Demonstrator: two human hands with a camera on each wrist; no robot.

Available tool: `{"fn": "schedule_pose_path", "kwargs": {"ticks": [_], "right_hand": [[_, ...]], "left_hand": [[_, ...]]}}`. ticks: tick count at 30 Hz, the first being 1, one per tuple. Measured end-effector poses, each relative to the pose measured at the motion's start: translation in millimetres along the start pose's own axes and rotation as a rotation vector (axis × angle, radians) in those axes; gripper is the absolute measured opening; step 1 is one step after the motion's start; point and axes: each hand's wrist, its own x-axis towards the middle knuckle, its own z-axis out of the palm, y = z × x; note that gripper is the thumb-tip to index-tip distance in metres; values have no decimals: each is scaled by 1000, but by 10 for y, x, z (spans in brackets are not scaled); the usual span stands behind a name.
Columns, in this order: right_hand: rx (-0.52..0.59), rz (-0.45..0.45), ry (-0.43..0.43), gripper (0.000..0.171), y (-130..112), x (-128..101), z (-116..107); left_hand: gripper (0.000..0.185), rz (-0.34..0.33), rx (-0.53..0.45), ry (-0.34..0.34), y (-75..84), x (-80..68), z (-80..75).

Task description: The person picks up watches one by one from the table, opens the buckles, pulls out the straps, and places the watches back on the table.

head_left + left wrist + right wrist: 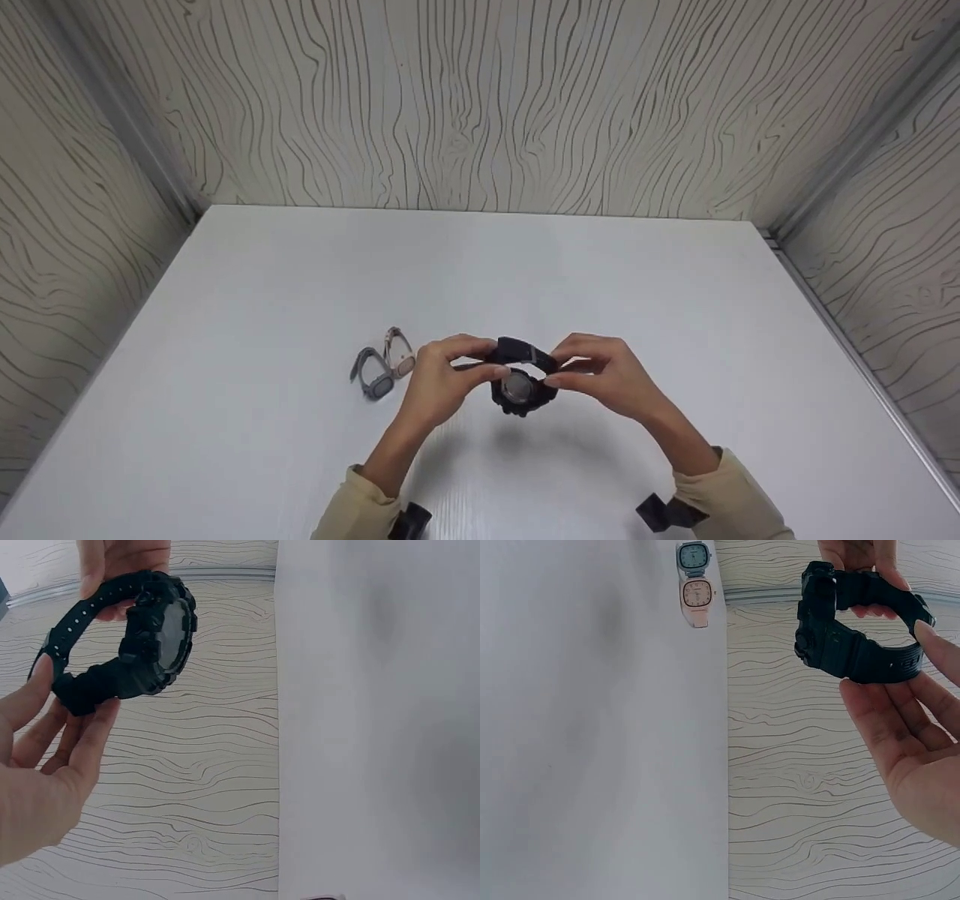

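Note:
A chunky black wristwatch (pixel 517 387) is held up over the white table, its strap bent round into a loop. My left hand (pixel 442 381) pinches the strap on the left side, thumb near the watch case. On the other side, my right hand (pixel 611 375) grips the strap between thumb and fingers. The left wrist view shows the holed part of the strap (pixel 73 621) and the left fingers where the strap parts meet. From the right wrist, the wide strap band (pixel 889 664) rests against my right fingertips.
Left of my hands, a grey watch (pixel 380 387) and a pink watch (pixel 406 366) lie side by side on the white table (pixel 262 300). Wood-grain panels (pixel 465 105) stand behind and at both sides. Black wrist mounts (pixel 409 520) sit at the beige sleeves (pixel 352 502).

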Motion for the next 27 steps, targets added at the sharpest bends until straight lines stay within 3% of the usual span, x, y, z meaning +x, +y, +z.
{"fn": "schedule_pose_path", "kwargs": {"ticks": [4,11,16,21,27], "right_hand": [[-23,26,-18,15,-32,19,11],[-86,-35,10,15,-72,46,44],[-148,-69,55,14,-17,45,63],[-174,-99,91,16,116,31,60],[-179,-118,107,16,-29,44,86]], "left_hand": [[27,7,34,-1,24,4,1],[29,12,72,-24,29,9,29],[32,19,67,-21,8,10,61],[29,67,40,3,4,14,81],[29,84,25,29,-11,14,82]]}}
